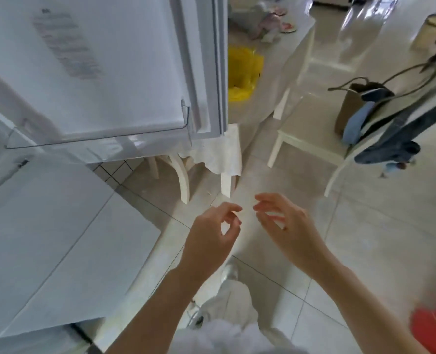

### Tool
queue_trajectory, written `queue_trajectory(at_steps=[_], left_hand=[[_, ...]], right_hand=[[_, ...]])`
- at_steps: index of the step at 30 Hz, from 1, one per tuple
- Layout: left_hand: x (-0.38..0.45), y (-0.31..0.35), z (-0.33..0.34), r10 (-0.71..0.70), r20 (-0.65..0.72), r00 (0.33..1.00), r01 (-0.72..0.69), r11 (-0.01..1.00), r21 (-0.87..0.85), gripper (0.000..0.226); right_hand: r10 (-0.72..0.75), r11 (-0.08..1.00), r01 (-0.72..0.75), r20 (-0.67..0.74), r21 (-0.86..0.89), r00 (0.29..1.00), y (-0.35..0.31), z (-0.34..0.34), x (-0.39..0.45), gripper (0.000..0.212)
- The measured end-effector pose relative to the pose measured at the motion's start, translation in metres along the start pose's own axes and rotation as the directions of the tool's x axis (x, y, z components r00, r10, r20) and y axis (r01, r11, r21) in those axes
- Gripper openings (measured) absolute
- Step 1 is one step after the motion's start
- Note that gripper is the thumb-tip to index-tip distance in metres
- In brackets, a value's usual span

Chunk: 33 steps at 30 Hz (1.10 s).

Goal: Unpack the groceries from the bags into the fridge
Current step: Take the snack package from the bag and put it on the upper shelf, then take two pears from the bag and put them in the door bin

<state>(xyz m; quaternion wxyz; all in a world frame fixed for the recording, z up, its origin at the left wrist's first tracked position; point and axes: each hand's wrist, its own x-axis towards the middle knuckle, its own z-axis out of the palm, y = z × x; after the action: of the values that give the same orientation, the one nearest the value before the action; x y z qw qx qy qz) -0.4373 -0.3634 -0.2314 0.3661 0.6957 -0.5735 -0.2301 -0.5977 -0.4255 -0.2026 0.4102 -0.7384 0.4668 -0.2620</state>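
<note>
Pale tiled floor (380, 251) everywhere, glossy. Open fridge (45, 226) filling the left side: one upper door (104, 62) swung wide, with a clear door shelf (97, 141) along its bottom edge and a grey sticker (66, 44) too blurred to read. White lower front below that, shut.

Behind the door edge, a counter (270, 80) under a shiny cloth, carrying one yellow bag (242, 72), crumpled and half hidden by the door, so no telling what's inside. Blurry pink-white stuff further back. One white stool (306, 134) just beside the counter. Right edge: one brown bag (352, 111) with long straps, plus denim clothes (390, 141) draped over something white. Red-orange blob (433, 330) bottom right, can't tell what.

Two bare hands out front over the floor, holding nothing, well apart from the yellow bag. Left hand (211, 236): fingers loosely curled, thumb and forefinger tips near each other, nothing pinched. Right hand (288, 226): fingers relaxed, slightly spread. Tips of the two hands close, not touching. No readable writing anywhere.
</note>
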Motion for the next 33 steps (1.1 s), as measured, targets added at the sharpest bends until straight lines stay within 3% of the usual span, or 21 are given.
queue_trajectory(at_steps=[9, 14, 22, 33], left_hand=[[0.089, -0.002, 0.094, -0.084, 0.238, 0.967, 0.075, 0.996, 0.046, 0.021], [0.182, 0.001, 0.121, -0.106, 0.267, 0.958, 0.084, 0.992, 0.091, 0.019], [0.315, -0.002, 0.144, -0.106, 0.221, 0.97, 0.08, 0.989, 0.126, 0.017], [0.441, -0.006, 0.183, -0.321, 0.053, 0.946, 0.319, 0.947, 0.045, 0.017]], right_hand=[[0.219, 0.973, -0.222, -0.056, -0.066, 0.974, 0.095, -0.057, 0.046, 0.024], [0.313, 0.945, -0.307, 0.04, -0.113, 0.949, 0.125, -0.089, 0.106, 0.026], [0.229, 0.959, -0.214, 0.062, -0.187, 0.972, 0.143, -0.139, 0.244, 0.028], [0.147, 0.975, -0.112, 0.178, -0.194, 0.973, 0.195, -0.203, 0.427, 0.025]])
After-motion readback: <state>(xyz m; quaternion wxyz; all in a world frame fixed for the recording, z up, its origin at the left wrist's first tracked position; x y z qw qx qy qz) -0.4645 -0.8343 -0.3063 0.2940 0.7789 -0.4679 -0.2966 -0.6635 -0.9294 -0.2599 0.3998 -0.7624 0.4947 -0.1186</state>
